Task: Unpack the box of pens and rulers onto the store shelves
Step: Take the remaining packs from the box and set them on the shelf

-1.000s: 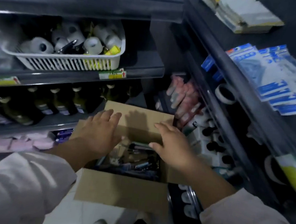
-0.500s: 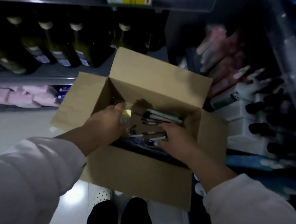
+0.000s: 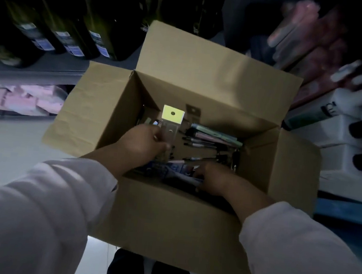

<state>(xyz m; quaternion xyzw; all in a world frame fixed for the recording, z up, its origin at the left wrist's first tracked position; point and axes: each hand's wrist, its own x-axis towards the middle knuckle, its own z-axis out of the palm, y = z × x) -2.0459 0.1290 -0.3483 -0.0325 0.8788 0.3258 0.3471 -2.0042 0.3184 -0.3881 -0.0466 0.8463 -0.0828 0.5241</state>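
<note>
Raised since 0.5 s ago, the clear ruler packet [image 3: 171,124] with its yellow header stood upright, pinched by the left hand [image 3: 143,142] near the box [image 3: 166,220] left wall, while the right hand [image 3: 213,178] lay on packets [image 3: 172,171] at the near wall, grip unclear, pens [image 3: 211,137] toward the far-right corner, bottles [image 3: 60,23] shelved beyond.

A grey shelf [image 3: 37,70] is seen at the upper left. Dark green bottles [image 3: 79,28] with pale caps and blue-and-white labels are ranged on it in a row, close to its front edge. On a lower shelf [image 3: 10,116] beneath it, pink packets [image 3: 23,100] are laid flat near the front edge. A pale floor [image 3: 2,151] is shown below both. At the right, white containers [image 3: 339,175] with dark caps are stacked under blurred pink packs [image 3: 308,38]; what carries them is hidden.
</note>
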